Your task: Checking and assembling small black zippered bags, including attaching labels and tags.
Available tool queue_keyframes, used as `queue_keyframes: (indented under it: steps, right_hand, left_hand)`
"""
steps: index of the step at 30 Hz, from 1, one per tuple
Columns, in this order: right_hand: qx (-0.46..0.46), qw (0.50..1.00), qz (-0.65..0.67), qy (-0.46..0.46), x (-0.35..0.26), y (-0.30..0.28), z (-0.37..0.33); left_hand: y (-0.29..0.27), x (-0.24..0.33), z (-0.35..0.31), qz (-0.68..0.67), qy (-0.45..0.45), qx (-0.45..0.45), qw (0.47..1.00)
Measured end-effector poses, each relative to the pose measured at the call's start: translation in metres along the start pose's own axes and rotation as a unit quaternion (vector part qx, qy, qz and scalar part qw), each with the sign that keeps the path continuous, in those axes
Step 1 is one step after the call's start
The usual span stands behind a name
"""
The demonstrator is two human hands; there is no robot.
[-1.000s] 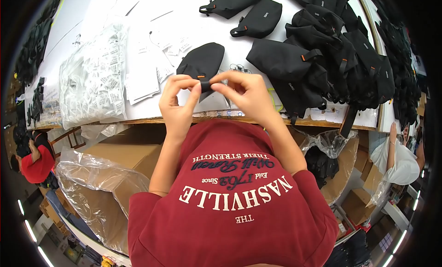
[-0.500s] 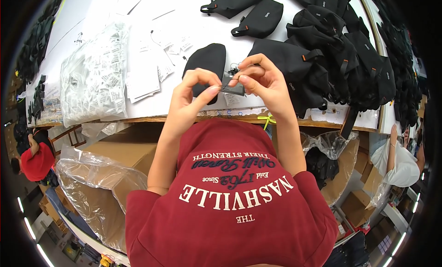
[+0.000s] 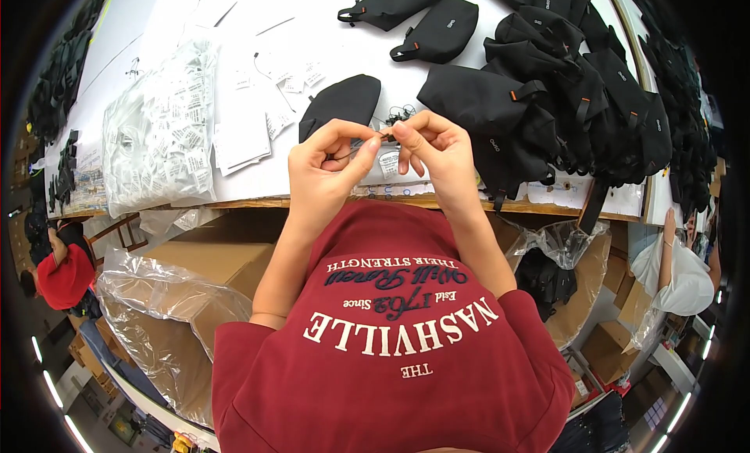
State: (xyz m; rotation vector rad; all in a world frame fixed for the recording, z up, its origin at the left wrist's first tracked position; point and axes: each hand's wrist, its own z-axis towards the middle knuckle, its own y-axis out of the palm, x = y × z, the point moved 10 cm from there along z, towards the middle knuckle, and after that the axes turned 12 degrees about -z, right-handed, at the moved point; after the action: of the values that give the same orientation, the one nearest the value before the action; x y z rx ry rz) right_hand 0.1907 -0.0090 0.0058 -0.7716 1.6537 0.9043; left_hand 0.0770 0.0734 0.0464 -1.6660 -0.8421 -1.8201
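Pinching with both: our left hand has thumb and forefinger closed on one end of a thin black cord loop, our right hand has its fingertips closed on the other end. Cord spans the gap between the two pinches, held above the table edge. Small white paper tag hangs just below the right fingertips. Left of us: clear plastic bag of white tags on the white table. Behind the hands: black fabric pouch. Right: heap of black bags.
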Motion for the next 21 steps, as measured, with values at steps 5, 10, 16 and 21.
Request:
queue_keyframes:
  steps: [5, 10, 16, 21]
  right_hand:
    - [0.002, 1.000, 0.026, 0.015, 0.005, 0.000, 0.002]
    - [0.003, 1.000, 0.022, 0.011, 0.001, 0.004, 0.000]
    - [0.083, 0.990, -0.105, -0.047, -0.008, -0.004, -0.006]
    - [0.160, 0.958, -0.198, -0.135, -0.026, -0.006, -0.014]
  left_hand:
    - [0.001, -0.001, 0.000, 0.019, -0.001, -0.009, 1.000]
    - [0.000, -0.004, -0.001, 0.019, -0.010, -0.015, 1.000]
    - [-0.001, -0.005, -0.001, 0.024, -0.001, -0.008, 1.000]
    - [0.000, -0.004, -0.002, 0.022, 0.005, 0.004, 1.000]
